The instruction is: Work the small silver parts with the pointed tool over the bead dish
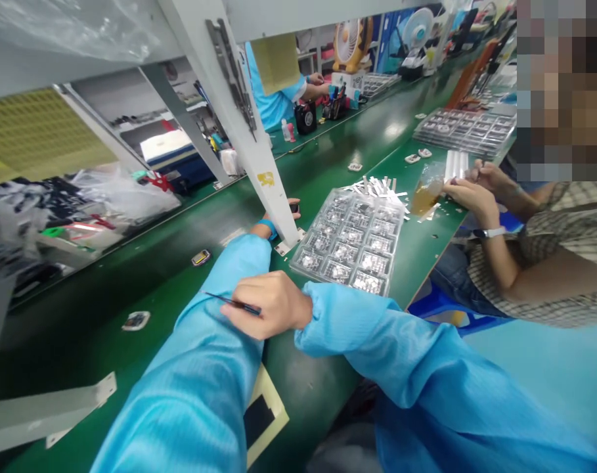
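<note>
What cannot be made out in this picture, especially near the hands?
Head view:
- left hand: mostly hidden behind the white post, so its grip is unclear
- thin dark tool: one end hidden by the right hand
- pieces in the clear tray: too small to identify
- top right corner: hidden by a blurred patch

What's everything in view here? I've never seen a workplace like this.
bench: 1, green, running through the view
near tray: 1, clear, on the bench
metal parts: many, silver, in the near tray
strips: many, white, on the bench beyond the near tray
far tray: 1, clear, farther along the bench
post: 1, white, beside the near tray
fans: 2, orange and white, far end
co-workers: 2, checked shirt at right, blue far along the bench
tool: 1, thin, dark, in the right hand
right hand: 1, over the left sleeve
left hand: 1, mostly behind the post
sleeves: 2, blue, on the person's arms
</note>
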A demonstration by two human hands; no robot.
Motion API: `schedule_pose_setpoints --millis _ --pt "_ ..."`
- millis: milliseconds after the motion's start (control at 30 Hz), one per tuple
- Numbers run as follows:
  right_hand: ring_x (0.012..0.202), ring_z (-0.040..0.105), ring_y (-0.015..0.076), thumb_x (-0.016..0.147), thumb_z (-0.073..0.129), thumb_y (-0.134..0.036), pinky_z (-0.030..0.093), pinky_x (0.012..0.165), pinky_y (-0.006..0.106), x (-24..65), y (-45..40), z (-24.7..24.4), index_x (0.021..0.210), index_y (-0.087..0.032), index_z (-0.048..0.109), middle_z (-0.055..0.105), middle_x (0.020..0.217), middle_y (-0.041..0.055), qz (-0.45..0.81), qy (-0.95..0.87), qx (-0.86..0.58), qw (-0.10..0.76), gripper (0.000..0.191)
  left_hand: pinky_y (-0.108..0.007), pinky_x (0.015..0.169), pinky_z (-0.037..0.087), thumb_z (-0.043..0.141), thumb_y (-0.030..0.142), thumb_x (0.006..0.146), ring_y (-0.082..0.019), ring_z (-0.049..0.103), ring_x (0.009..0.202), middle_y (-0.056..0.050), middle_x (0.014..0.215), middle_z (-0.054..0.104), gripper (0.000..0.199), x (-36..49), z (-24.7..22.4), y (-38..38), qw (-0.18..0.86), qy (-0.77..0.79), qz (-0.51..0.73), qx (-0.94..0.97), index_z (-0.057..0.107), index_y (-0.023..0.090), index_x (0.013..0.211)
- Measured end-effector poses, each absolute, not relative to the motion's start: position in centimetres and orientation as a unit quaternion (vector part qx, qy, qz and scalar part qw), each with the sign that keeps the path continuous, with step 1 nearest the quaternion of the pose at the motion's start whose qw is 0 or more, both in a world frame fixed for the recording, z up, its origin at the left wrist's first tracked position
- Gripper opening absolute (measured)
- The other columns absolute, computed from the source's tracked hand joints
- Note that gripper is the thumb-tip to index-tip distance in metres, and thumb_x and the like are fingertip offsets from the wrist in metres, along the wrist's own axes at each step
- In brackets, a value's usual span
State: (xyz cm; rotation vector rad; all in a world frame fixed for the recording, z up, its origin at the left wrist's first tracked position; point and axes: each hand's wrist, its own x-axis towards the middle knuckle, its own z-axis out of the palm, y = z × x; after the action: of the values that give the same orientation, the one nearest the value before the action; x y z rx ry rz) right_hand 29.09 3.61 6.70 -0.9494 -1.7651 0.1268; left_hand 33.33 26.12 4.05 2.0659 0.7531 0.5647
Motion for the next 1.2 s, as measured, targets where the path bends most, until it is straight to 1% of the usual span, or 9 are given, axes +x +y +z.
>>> schedule_pose_setpoints --millis 233,400,533,633,733,867,1000,1100,1200 --pt "0.058 0.039 0.0095 0.102 0.050 -0.044 0.031 0.060 0.029 29.3 3.0 6.8 0.066 -0.019 0.038 0.046 0.061 -0.0021 0.111 -0.723 -0.407 0.547 0.045 -0.035 0.069 0.058 0.062 0.070 0.088 -0.028 0.074 0.091 -0.017 0.099 0.076 0.060 23.3 7.1 24.0 0.529 0.393 0.209 0.722 0.070 0.013 0.107" --pt "0.056 0.047 0.0083 0.098 0.055 -0.053 0.036 0.055 0.023 28.6 3.5 5.7 0.078 -0.017 0.056 0.055 0.065 -0.0020 0.308 -0.642 -0.417 0.565 0.041 -0.028 0.066 0.056 0.057 0.057 0.098 -0.023 0.075 0.089 -0.017 0.110 0.076 0.048 12.6 8.8 17.1 0.685 0.404 0.242 0.556 0.071 0.013 0.110" --pt "0.047 0.051 0.0082 0.090 0.061 -0.067 0.039 0.043 0.021 27.9 3.7 5.4 0.090 -0.016 0.060 0.060 0.064 -0.0015 0.464 -0.564 -0.415 0.543 0.050 -0.023 0.062 0.054 0.052 0.049 0.102 -0.021 0.076 0.091 -0.016 0.115 0.076 0.043 6.6 9.4 10.4 0.724 0.401 0.276 0.488 0.073 0.014 0.116" --pt "0.045 0.055 0.0100 0.081 0.073 -0.068 0.040 0.038 0.021 27.3 3.0 5.2 0.094 -0.017 0.058 0.064 0.066 -0.0001 0.514 -0.561 -0.392 0.517 0.054 -0.022 0.064 0.055 0.059 0.042 0.098 -0.022 0.076 0.094 -0.016 0.119 0.075 0.036 3.7 9.0 6.1 0.724 0.393 0.308 0.475 0.074 0.013 0.116" --pt "0.054 0.061 0.0130 0.082 0.076 -0.060 0.045 0.042 0.023 26.6 1.9 5.0 0.097 -0.016 0.061 0.069 0.073 0.0031 0.526 -0.597 -0.376 0.475 0.049 -0.023 0.067 0.054 0.074 0.033 0.086 -0.022 0.076 0.096 -0.014 0.117 0.076 0.031 1.8 7.4 2.9 0.687 0.413 0.346 0.487 0.072 0.014 0.111" --pt "0.074 0.065 0.0141 0.087 0.075 -0.042 0.052 0.063 0.026 25.9 0.5 4.9 0.093 -0.016 0.072 0.073 0.089 0.0060 0.431 -0.706 -0.365 0.427 0.027 -0.032 0.077 0.057 0.083 0.031 0.075 -0.025 0.076 0.097 -0.013 0.111 0.077 0.032 0.1 4.6 0.5 0.585 0.468 0.389 0.536 0.062 0.016 0.093" --pt "0.072 0.063 0.0129 0.085 0.076 -0.035 0.051 0.065 0.025 25.6 -0.2 4.7 0.091 -0.016 0.076 0.074 0.090 0.0051 0.400 -0.763 -0.359 0.359 0.020 -0.040 0.085 0.057 0.077 0.037 0.081 -0.025 0.072 0.095 -0.010 0.106 0.076 0.024 -1.1 3.4 -0.2 0.406 0.513 0.349 0.671 0.064 0.019 0.090" --pt "0.069 0.063 0.0122 0.084 0.077 -0.037 0.051 0.062 0.024 25.6 -0.6 4.2 0.092 -0.015 0.074 0.073 0.085 0.0045 0.430 -0.763 -0.365 0.316 0.023 -0.044 0.088 0.053 0.067 0.038 0.090 -0.028 0.069 0.096 -0.008 0.105 0.074 0.022 -1.9 3.7 -0.4 0.260 0.518 0.251 0.775 0.072 0.023 0.106" --pt "0.069 0.065 0.0123 0.085 0.076 -0.036 0.054 0.063 0.023 25.6 -0.9 3.9 0.091 -0.015 0.073 0.073 0.084 0.0045 0.448 -0.766 -0.363 0.283 0.022 -0.047 0.095 0.050 0.057 0.035 0.095 -0.031 0.067 0.105 -0.008 0.112 0.072 0.030 -2.1 3.9 -0.8 0.255 0.499 0.200 0.803 0.072 0.026 0.120"
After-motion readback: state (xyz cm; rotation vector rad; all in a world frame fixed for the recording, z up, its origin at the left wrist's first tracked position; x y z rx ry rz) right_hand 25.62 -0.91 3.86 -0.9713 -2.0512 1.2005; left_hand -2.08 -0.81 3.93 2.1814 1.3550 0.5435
